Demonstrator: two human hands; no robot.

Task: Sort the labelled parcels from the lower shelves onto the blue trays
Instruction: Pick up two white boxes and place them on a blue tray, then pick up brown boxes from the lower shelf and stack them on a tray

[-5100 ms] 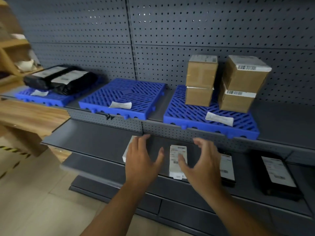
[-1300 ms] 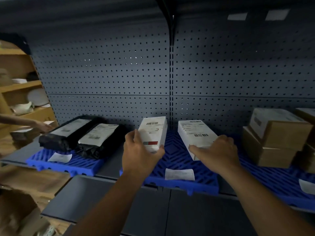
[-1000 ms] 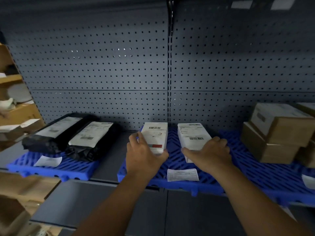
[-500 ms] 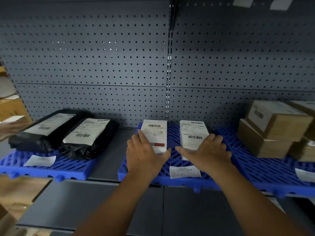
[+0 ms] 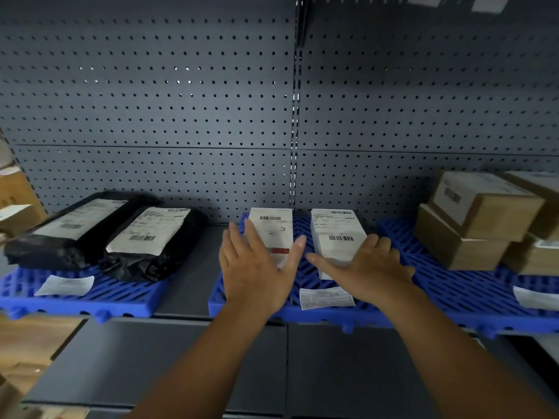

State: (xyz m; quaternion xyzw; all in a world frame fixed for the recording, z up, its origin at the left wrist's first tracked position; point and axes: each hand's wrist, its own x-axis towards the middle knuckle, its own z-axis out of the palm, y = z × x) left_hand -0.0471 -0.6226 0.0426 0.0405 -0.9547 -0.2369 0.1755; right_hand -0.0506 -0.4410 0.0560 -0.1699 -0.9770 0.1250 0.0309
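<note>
Looking at a grey pegboard wall [image 5: 151, 101] with a dark shelf [image 5: 193, 267] along its foot, and three blue trays on it: the middle tray [image 5: 317, 316], the left tray [image 5: 121, 300] at its 9 o'clock, the right tray [image 5: 453, 291] at 3 o'clock. Brown boxes [image 5: 472, 225] are stacked on the right one and two black bags [image 5: 90, 246] lie together on the left, so this reads as a sort by kind. On the middle tray two parcels lie flat, side by side but apart: the left white box [image 5: 272, 228] and the right white box [image 5: 335, 234], labels up where the barcodes can be read. The left hand [image 5: 254, 273] is spread over the near end of its box, fingers straight, gripping nothing. The right hand [image 5: 369, 267] lies flat on its box too, thumb pointing to 9 o'clock. My guess is a squaring-up or a release. A paper slip [image 5: 326, 297] sits at 6 o'clock of the right box.
</note>
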